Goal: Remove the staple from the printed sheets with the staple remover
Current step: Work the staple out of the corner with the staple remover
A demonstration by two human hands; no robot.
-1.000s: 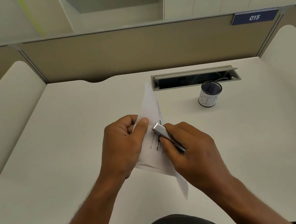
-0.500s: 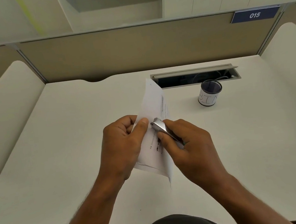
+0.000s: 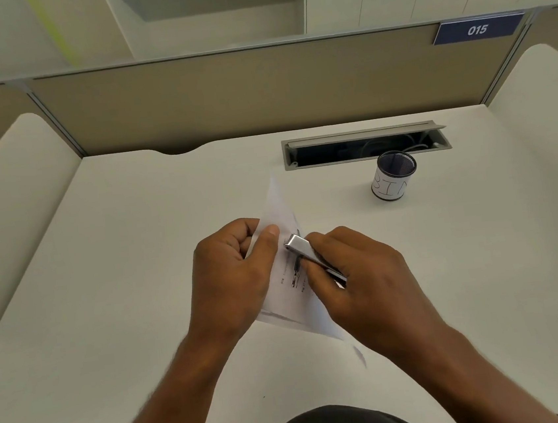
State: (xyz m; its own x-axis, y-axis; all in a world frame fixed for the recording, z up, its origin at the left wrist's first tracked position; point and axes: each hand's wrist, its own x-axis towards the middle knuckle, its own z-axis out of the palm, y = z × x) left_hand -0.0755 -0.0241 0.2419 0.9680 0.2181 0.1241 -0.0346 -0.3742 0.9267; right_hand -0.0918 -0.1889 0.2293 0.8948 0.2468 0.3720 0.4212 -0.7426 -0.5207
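The printed sheets are held up above the white desk, tilted on edge with one corner pointing away. My left hand pinches their left side, thumb pressed on the top sheet. My right hand grips a silver metal staple remover, whose front end rests against the top sheet just right of my left thumb. The staple itself is too small to make out.
A dark mesh cup wrapped in a handwritten paper label stands at the back right. Behind it lies an open cable slot in the desk. Beige partition walls close off the back and sides.
The sheets have tilted and swung slightly, with their lower corner now trailing to the right. My right hand has shifted the staple remover a little on the paper. Both grips hold.
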